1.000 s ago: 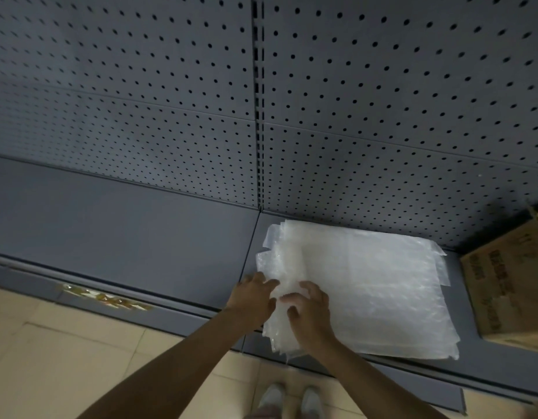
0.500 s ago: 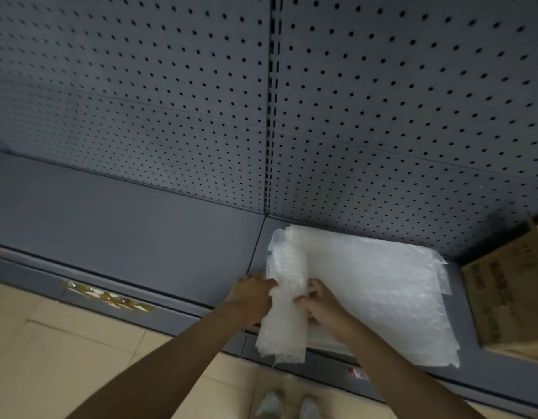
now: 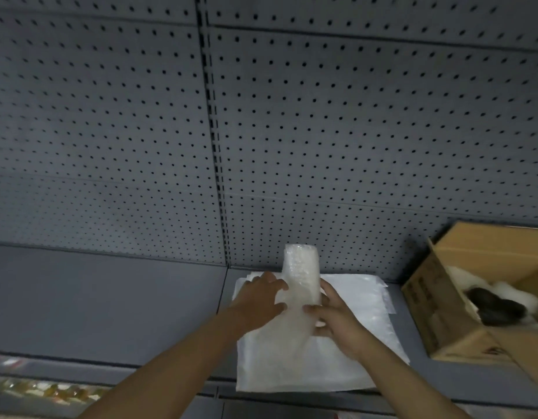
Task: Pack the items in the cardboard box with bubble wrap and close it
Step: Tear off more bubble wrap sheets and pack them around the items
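Note:
A sheet of bubble wrap (image 3: 301, 273) is lifted upright off a stack of bubble wrap sheets (image 3: 358, 303) lying on the grey shelf. My left hand (image 3: 258, 300) grips the sheet's left edge and my right hand (image 3: 334, 319) grips its right edge. At the right stands an open cardboard box (image 3: 443, 309), tilted, with a dark item (image 3: 491, 306) resting on white wrapping inside it.
A grey pegboard wall (image 3: 292, 131) rises behind the grey shelf (image 3: 110, 297). A lower shelf edge at bottom left shows small yellowish items (image 3: 50, 388). The box's flap sticks out toward the bottom right corner.
Both hands have raised the top bubble wrap sheet from the stack until it stands upright. The view has shifted right and the open box with its contents now shows.

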